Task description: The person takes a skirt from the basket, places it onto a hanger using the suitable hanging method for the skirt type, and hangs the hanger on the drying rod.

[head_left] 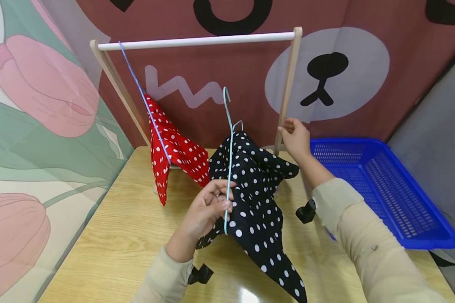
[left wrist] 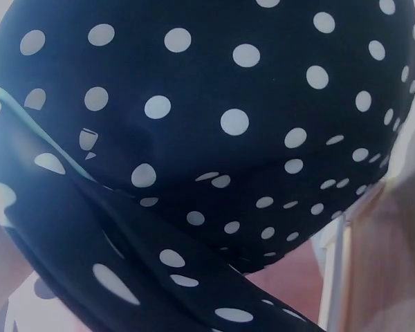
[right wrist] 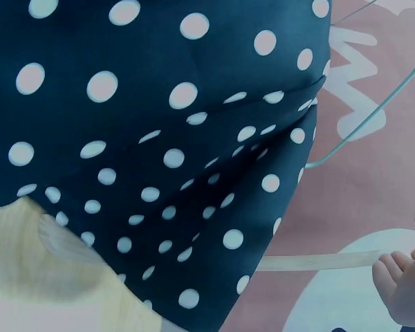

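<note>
My left hand point(head_left: 206, 208) pinches a light green hanger point(head_left: 229, 155) between thumb and fingers, holding it upright above the table. From the hanger drapes a black cloth with white polka dots point(head_left: 250, 185), its lower corner drooping toward the front. The cloth fills most of both wrist views. My right hand point(head_left: 297, 139) is at the right wooden post point(head_left: 288, 88) of a small rack, with thumb and fingers about it. On the left of the rack's white bar point(head_left: 201, 41), a purple hanger point(head_left: 136, 80) bears a red polka-dot cloth point(head_left: 174, 143).
A blue plastic basket point(head_left: 402, 242) stands on the right of the wooden table point(head_left: 110, 235). A curtain with a bear print point(head_left: 242, 75) hangs close behind the rack. On the left is a flower-print curtain point(head_left: 41, 88).
</note>
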{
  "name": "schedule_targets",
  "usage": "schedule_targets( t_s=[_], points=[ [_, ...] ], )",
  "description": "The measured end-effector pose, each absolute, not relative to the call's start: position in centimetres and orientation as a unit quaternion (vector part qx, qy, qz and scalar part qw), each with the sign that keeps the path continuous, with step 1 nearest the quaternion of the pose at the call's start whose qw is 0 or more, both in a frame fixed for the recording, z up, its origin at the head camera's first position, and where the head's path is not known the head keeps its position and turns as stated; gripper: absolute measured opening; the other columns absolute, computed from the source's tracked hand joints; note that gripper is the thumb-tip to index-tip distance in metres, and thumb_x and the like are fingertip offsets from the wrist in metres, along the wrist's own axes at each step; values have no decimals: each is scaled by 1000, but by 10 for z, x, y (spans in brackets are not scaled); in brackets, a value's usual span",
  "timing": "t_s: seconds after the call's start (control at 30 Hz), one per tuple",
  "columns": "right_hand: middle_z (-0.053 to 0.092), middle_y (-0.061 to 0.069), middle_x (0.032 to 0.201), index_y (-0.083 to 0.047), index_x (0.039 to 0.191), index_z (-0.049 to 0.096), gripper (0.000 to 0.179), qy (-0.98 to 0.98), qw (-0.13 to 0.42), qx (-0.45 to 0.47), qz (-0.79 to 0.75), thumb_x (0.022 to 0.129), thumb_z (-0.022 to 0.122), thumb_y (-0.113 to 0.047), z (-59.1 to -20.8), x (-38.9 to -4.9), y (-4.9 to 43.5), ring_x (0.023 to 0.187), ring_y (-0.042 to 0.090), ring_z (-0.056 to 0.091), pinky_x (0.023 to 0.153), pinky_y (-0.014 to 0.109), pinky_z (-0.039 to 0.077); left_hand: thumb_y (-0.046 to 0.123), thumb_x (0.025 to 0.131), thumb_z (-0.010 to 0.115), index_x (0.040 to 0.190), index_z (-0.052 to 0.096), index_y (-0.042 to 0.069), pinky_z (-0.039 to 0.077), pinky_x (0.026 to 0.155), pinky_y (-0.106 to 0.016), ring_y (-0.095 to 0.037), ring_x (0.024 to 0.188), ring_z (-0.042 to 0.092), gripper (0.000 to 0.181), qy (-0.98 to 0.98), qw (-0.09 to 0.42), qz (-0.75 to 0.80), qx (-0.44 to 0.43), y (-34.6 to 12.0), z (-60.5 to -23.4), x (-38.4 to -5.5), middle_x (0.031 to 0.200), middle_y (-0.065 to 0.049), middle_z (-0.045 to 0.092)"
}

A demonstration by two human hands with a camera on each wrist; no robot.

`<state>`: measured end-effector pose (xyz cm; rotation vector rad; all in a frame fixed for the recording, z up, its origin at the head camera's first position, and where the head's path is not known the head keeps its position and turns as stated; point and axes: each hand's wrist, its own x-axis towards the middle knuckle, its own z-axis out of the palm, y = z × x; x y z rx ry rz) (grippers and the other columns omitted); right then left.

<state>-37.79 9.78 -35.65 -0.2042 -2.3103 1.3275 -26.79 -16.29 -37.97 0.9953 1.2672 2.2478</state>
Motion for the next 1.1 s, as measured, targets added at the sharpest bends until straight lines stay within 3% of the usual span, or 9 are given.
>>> schedule_targets(
  t_s=[0.17, 0.6, 1.1],
  points=[
    [52, 20, 113, 3, 120, 43, 40, -846, 240, -83, 470, 85, 53, -14, -348, -387, 98, 103, 28, 49, 86, 36, 39, 1, 84, 51, 110, 47, 4, 44, 57, -17, -8, 70, 51, 27, 442, 171, 800, 369, -163, -369, -272, 88, -4, 48],
    [52, 20, 106, 5, 114, 47, 33, -837, 295, -115, 446, 86, 51, -11, -327, -404, 101, 97, 28, 50, 83, 32, 40, 1, 84, 49, 111, 47, 3, 45, 59, -17, -10, 70, 51, 27, 425, 155, 800, 395, -157, -348, -284, 88, -5, 48],
    [59, 17, 102, 2, 107, 53, 27, -865, 283, -129, 394, 89, 45, -16, -323, -411, 106, 91, 29, 55, 77, 35, 43, -1, 84, 47, 111, 47, 2, 45, 58, -18, -11, 69, 50, 27, 418, 157, 804, 392, -155, -331, -297, 89, -7, 47]
  ],
)
